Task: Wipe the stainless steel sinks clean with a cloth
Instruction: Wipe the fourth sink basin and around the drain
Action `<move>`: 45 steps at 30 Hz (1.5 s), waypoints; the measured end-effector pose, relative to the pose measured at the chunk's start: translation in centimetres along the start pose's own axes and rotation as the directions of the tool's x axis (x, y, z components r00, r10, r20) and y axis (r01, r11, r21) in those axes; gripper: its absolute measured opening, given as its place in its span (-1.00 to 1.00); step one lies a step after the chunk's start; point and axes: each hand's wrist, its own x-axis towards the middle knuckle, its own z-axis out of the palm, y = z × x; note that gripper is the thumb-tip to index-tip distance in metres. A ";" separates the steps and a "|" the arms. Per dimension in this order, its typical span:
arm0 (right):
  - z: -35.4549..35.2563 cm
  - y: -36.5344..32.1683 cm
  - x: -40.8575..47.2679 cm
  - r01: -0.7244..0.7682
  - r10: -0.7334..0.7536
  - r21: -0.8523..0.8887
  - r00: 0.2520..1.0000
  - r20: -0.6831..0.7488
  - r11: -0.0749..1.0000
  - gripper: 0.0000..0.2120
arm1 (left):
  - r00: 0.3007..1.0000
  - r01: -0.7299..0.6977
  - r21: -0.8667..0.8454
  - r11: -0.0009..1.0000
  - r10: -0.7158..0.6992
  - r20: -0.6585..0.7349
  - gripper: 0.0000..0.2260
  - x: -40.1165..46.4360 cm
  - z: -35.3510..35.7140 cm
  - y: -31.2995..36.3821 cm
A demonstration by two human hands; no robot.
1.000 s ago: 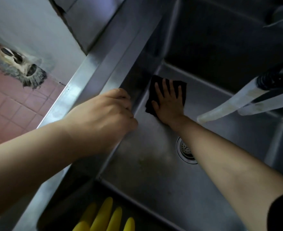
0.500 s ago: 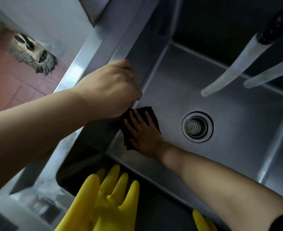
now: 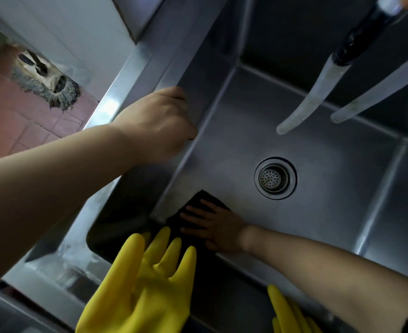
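I look down into a stainless steel sink (image 3: 330,188) with a round drain (image 3: 275,178) in its floor. A black cloth (image 3: 193,207) lies flat in the near left corner of the basin floor. My right hand (image 3: 218,227) presses on it with straight, spread fingers. My left hand (image 3: 159,123) grips the sink's left rim (image 3: 135,75), its fingers curled over the edge into the basin.
Two yellow rubber gloves (image 3: 140,287) (image 3: 291,313) hang over the near rim. Two pale hoses (image 3: 315,92) (image 3: 375,94) dangle above the basin at the upper right. A grey mop head (image 3: 46,82) lies on the red tiled floor to the left.
My right hand has slid the cloth from the far left part of the basin floor along the left wall to the near left corner. The left hand stays on the rim.
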 end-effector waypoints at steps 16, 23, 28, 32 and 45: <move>-0.5 9.5 0.7 -0.603 0.600 0.081 0.798 0.060 0.794 -0.31 | 1.000 -0.020 0.030 0.999 0.020 -0.004 -0.73 0.1 0.2 0.0; 0.1 -0.4 -4.1 -0.160 0.154 0.022 0.972 0.175 0.987 -0.32 | 0.998 -0.049 0.011 0.999 0.049 -0.039 -0.74 -0.1 0.3 -0.1; 1.1 0.2 -11.6 -0.052 0.053 -0.011 0.985 0.164 0.999 -0.28 | 0.998 -0.030 -0.021 0.999 0.029 -0.047 -0.72 -0.1 0.1 0.0; 1.1 3.1 -12.7 -0.244 0.237 0.037 0.961 0.141 0.969 -0.23 | 0.998 -0.043 -0.020 0.999 0.042 -0.038 -0.73 0.1 0.1 -0.1; 0.3 2.3 -5.0 -0.481 0.461 0.102 0.871 0.172 0.871 -0.32 | 0.995 -0.078 0.062 0.995 0.074 0.061 -0.59 0.0 -0.3 0.2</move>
